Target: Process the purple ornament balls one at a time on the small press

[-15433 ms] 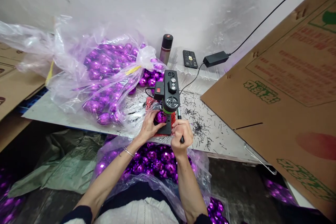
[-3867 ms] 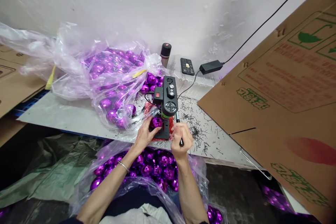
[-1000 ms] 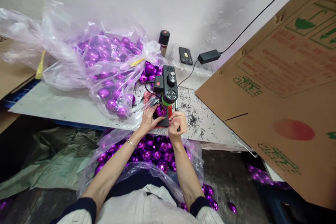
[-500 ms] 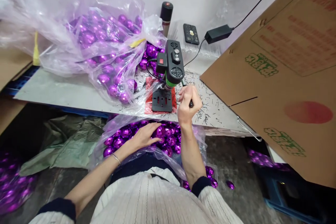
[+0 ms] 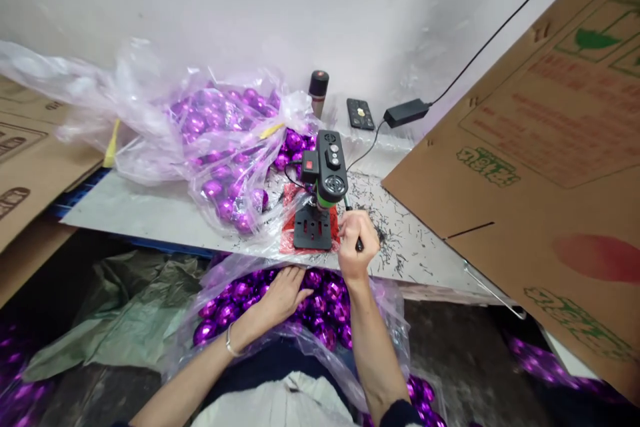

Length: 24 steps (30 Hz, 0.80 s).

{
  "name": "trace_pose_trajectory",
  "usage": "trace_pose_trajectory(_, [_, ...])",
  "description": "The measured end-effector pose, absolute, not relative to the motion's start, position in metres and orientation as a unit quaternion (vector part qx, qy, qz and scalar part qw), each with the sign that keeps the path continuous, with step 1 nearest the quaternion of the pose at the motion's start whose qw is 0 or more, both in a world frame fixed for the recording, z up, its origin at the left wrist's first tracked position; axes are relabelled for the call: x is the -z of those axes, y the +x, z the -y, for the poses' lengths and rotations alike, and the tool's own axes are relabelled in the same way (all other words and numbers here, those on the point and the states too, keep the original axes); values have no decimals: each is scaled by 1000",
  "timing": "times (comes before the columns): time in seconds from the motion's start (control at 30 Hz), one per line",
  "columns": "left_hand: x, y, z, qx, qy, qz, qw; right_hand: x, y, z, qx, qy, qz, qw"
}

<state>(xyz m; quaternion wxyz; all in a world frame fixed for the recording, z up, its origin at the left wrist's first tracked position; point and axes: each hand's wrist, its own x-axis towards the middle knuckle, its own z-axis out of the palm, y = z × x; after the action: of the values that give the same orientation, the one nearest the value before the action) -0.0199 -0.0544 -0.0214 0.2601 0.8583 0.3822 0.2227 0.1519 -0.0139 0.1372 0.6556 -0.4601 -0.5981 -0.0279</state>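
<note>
My right hand (image 5: 358,247) is wrapped round the black-gripped lever (image 5: 359,245) of a small bench drill press (image 5: 332,167). Its black base plate (image 5: 313,230) holds no ball and rests on red film (image 5: 289,240). My left hand (image 5: 284,295) lies over shiny purple faceted ball ornaments (image 5: 327,337) in a plastic bag (image 5: 395,320) on my lap. Its fingers are stretched and the thumb is apart. Whether its fingertips touch one ball in particular cannot be made out.
A clear bag (image 5: 230,147) of purple balls lies left on the table (image 5: 125,203). Black shavings (image 5: 395,253) cover the right side. Behind stand a dark bottle (image 5: 319,90), a phone (image 5: 360,113) and a power adapter (image 5: 406,113). A large carton (image 5: 540,180) leans at right.
A second ago my left hand held a ball on the base plate under the press. Since then it has left the plate and gone down into the lap bag. My right hand stays on the lever.
</note>
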Motion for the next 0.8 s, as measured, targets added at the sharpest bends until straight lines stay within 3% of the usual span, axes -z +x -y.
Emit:
trace_pose_trajectory(0.13, [-32, -40, 1, -239, 813, -378, 373, -136, 152, 14, 24, -461, 600, 654])
trace_pose_trajectory(0.3, [-77, -31, -120, -348, 718, -567, 206, -135, 151, 14, 32, -449, 606, 656])
trace_pose_trajectory(0.43, [-92, -5, -186, -278, 679, -649, 199, -137, 151, 15, 30, -453, 611, 648])
trace_pose_trajectory(0.63, [-97, 16, -222, -235, 659, -667, 256, -137, 149, 15, 30, -457, 606, 650])
trace_pose_trajectory(0.8, [-97, 7, -216, -316, 637, -636, 300, -136, 150, 15, 29, -454, 614, 645])
